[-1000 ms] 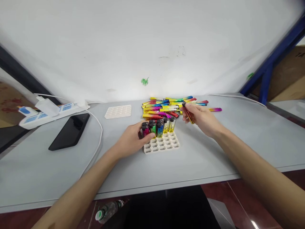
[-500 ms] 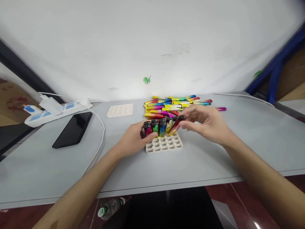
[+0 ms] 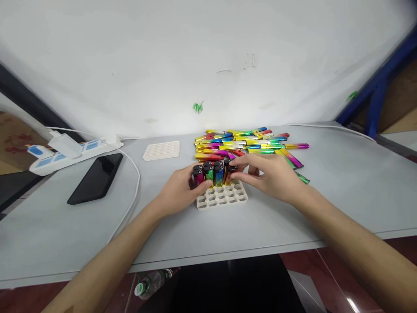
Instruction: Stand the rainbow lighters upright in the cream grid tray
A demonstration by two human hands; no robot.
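Note:
A cream honeycomb tray (image 3: 223, 198) lies on the grey table (image 3: 267, 221) with several colourful lighters (image 3: 211, 173) standing upright in its far rows. My left hand (image 3: 180, 189) grips the tray's left side, fingers curled against the standing lighters. My right hand (image 3: 272, 174) pinches the black top of a lighter (image 3: 232, 169) standing at the right end of a row in the tray. Behind the tray lies a pile of loose lighters (image 3: 241, 143).
A second, empty honeycomb tray (image 3: 162, 150) lies at the back left. A black phone (image 3: 96, 177), a white power strip (image 3: 67, 152) and a white cable (image 3: 135, 182) are on the left. A plastic bottle (image 3: 150, 284) lies under the table edge.
My right hand carried a lighter from the pile down to the tray and now holds it upright among the others. My left hand stayed on the tray.

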